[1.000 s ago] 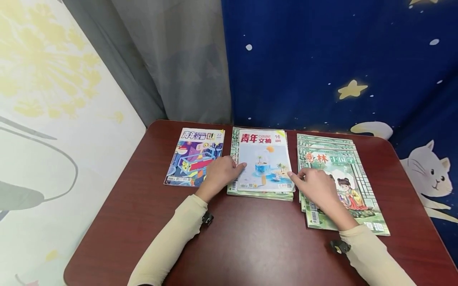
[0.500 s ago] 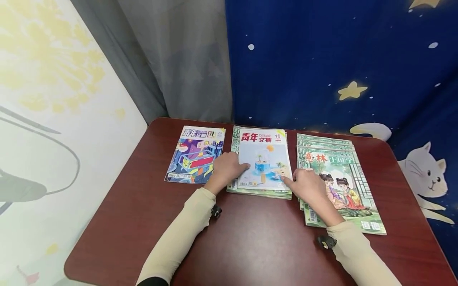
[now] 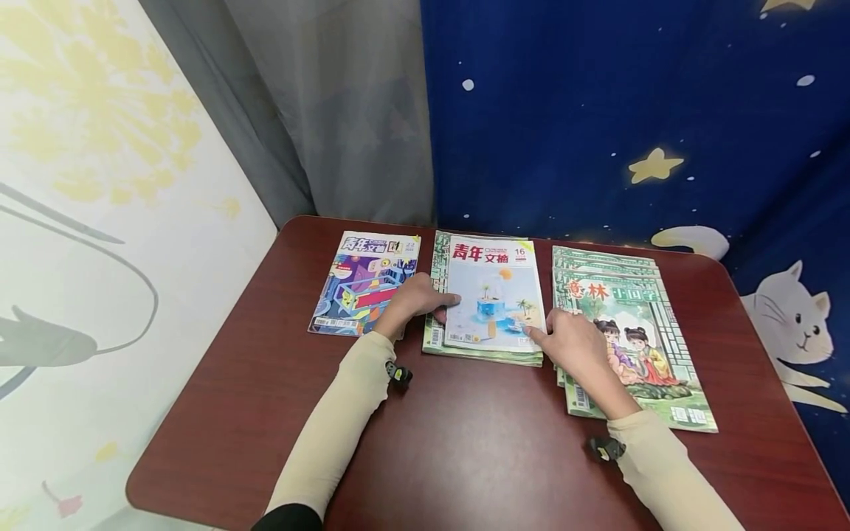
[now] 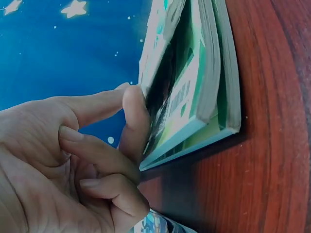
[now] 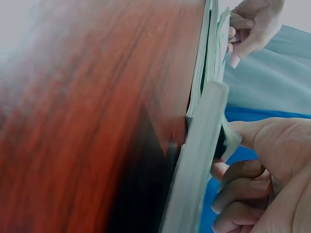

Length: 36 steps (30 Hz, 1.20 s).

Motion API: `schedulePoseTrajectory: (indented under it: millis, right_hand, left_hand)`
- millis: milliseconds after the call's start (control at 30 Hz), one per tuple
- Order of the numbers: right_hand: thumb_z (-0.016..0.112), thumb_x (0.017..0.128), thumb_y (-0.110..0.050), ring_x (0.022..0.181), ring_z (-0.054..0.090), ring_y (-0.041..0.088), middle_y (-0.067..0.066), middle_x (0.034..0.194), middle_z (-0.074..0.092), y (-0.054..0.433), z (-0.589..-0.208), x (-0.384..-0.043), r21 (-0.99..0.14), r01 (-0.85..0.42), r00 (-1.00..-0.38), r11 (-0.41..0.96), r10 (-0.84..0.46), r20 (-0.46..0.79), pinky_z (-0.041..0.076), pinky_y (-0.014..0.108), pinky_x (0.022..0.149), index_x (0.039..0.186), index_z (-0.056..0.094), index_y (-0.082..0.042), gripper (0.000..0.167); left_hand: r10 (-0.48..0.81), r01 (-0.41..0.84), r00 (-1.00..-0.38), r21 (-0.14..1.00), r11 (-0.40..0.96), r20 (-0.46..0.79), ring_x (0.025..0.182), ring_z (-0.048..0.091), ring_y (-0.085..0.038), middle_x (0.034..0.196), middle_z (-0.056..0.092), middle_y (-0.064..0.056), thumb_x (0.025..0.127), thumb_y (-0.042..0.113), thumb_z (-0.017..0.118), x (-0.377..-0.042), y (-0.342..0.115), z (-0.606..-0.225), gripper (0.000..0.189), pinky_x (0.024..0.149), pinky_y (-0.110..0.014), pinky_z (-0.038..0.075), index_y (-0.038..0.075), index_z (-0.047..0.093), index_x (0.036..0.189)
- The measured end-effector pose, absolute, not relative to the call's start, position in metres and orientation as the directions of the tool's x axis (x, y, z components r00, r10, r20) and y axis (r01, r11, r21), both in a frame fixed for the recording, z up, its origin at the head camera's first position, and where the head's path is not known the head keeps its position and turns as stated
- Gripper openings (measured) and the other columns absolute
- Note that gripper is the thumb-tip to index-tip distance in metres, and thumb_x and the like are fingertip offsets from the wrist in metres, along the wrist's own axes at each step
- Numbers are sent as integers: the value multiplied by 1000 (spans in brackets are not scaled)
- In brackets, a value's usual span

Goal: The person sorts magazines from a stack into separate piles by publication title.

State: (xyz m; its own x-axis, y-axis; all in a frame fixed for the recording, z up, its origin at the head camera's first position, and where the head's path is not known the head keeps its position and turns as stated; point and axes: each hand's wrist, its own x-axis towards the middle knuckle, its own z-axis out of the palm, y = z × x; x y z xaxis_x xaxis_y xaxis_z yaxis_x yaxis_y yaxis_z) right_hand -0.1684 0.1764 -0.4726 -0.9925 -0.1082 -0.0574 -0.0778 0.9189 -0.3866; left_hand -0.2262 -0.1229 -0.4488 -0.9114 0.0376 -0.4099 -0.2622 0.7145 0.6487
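Observation:
A white magazine with a pale blue beach picture (image 3: 494,295) lies on top of a stack of green magazines (image 3: 485,357) at the middle of the table. My left hand (image 3: 413,299) pinches its left edge between thumb and index finger; in the left wrist view that edge stands slightly raised off the green ones. At the lower right corner, my right hand (image 3: 578,343) pinches the same magazine, thumb on the cover. The right wrist view shows the corner between thumb (image 5: 248,133) and a finger partly hidden behind it.
Left of the stack lies a purple magazine (image 3: 365,287), partly behind my left hand. A fanned pile of green magazines (image 3: 654,354) lies under my right forearm. Behind the dark red table (image 3: 465,442) hang a grey curtain (image 3: 358,110) and a blue starry curtain (image 3: 564,110).
My right hand has shifted left, its thumb now on the cover's lower right corner. My left hand's fingers have come to the magazine's left edge and grip it.

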Motion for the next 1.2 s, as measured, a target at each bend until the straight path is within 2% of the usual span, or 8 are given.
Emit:
schedulePoseTrajectory:
  millis: [100,233,400,533,667,833,1000,1200]
  right_hand:
    - [72,96,-53,52,49,21,2,61,53,176,-473,-167,-396,-83,-993,914,-107,-41,34,35,45,79,58,-12,46]
    - [73,96,-49,52,47,20,1,60,50,176,-473,-167,-433,-102,-992,895,-123,-19,33,35,47,81,57,-12,43]
    - [75,97,-44,53,45,18,-1,59,46,176,-470,-168,-493,-119,-990,862,-139,-5,34,34,50,83,56,-11,40]
    - [74,98,-43,53,44,18,-3,60,45,175,-466,-169,-550,-109,-990,828,-142,-16,35,34,53,85,55,-11,39]
    - [73,98,-46,54,41,18,-3,61,42,172,-463,-171,-598,-95,-990,796,-140,-29,34,34,54,86,54,-12,41]
    - [73,98,-50,53,38,17,-4,60,39,164,-462,-175,-641,-122,-986,758,-166,-9,33,34,54,84,52,-12,45]
    - [75,96,-51,55,42,17,-4,60,44,142,-456,-183,-623,-144,-979,769,-203,-24,36,33,55,80,53,-13,46]
    - [74,95,-54,61,54,20,1,69,58,104,-447,-188,-571,-164,-968,805,-242,-64,40,34,57,84,57,-15,44]
  left_hand:
    - [50,-250,-903,617,746,-426,75,70,-17,66,73,-6,92,50,79,-229,-122,-449,44,74,-33,49,8,73,80]
    - [110,-111,-930,556,824,-350,65,62,-18,64,68,-3,94,49,77,-230,-119,-450,45,60,-29,40,12,69,70]
    - [172,27,-960,534,845,-223,65,57,-18,66,61,0,95,46,77,-230,-119,-452,42,57,-28,38,16,60,72]
    - [164,33,-970,570,821,-180,67,55,-19,67,54,2,95,46,77,-232,-122,-456,39,60,-30,39,17,59,74]
    - [148,22,-977,623,782,-151,63,48,-17,66,46,4,95,45,77,-231,-129,-456,36,61,-31,38,18,60,77]
    - [128,23,-987,710,704,-96,61,45,-17,64,41,3,97,41,76,-225,-144,-449,34,58,-31,36,16,58,83]
    - [92,18,-994,771,637,-53,60,44,-18,63,42,2,98,38,77,-222,-168,-445,30,57,-31,36,15,60,87]
    - [83,20,-996,829,558,-31,55,34,-16,60,36,5,98,31,77,-222,-210,-445,25,53,-31,31,13,61,92]
